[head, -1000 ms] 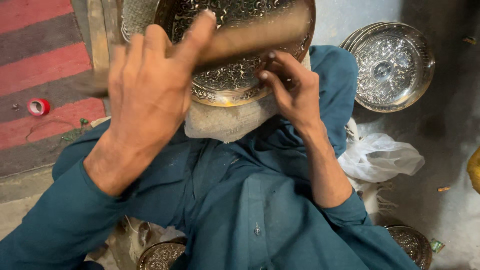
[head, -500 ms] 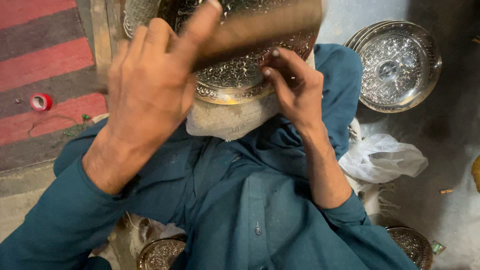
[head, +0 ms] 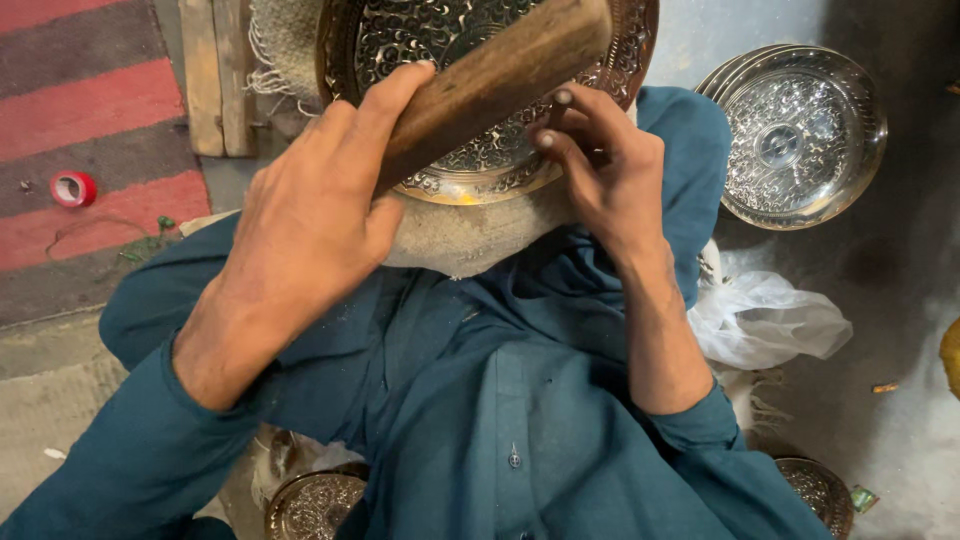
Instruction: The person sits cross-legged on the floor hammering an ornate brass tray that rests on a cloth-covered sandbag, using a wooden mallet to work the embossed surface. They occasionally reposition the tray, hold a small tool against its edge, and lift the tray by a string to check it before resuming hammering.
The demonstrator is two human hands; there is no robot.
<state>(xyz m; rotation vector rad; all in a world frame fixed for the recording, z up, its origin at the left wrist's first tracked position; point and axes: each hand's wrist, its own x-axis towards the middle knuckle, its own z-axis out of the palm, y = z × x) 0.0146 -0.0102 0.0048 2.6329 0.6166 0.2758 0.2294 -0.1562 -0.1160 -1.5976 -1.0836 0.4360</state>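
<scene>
1. Brass-coloured and densely embossed, the tray lies on a pale cloth pad over the person's lap, at the top middle of the view; the pad seems to cushion it and keep it from sliding.
2. The left hand is wrapped shut around a wooden mallet, thumb along the shaft, and the mallet's far end hangs over the tray's patterned face.
3. The right hand is curled closed, fingertips pinched around a thin dark punch that stands on the tray near its rim, just under the mallet; the wrist rests toward the lap, which likely steadies the tool.
4. The tray holds nothing; only relief pattern shows inside it.
5. To the right, a stack of silvery trays sits on the floor, the top one empty.
6. Below that lies a crumpled white plastic bag; its contents cannot be seen.
7. Two more embossed pieces peek out near the person's knees at the bottom edge.
8. A red tape roll lies on the striped rug at the left, well apart.
</scene>
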